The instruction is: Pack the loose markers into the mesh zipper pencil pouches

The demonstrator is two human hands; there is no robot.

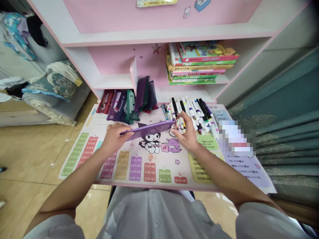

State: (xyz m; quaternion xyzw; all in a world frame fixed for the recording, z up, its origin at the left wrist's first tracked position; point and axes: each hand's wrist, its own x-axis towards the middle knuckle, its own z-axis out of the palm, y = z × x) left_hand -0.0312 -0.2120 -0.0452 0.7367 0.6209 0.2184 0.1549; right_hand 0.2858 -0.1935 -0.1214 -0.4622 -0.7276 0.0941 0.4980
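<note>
My left hand (116, 137) pinches one end of a flat purple zip pouch (152, 128), thumb on top, and holds it level above the desk mat. At the pouch's other end, my right hand (185, 132) has its thumb and fingers apart around the tip. Whether those fingers touch the pouch I cannot tell. Just beyond my right hand lies a heap of marker pens (193, 111), with white and black barrels. At the back left sit a red pouch (106, 102), a purple pouch (117, 106) and a green pouch (132, 104), with pens inside.
Dark mesh pouches (146, 93) lean against an upright divider (134, 73). A stack of books (199, 68) occupies the pink shelf unit. The printed desk mat (159, 169) shows times tables. To the right hangs a teal curtain (286, 109); clothes cover a sofa (47, 89) on the left.
</note>
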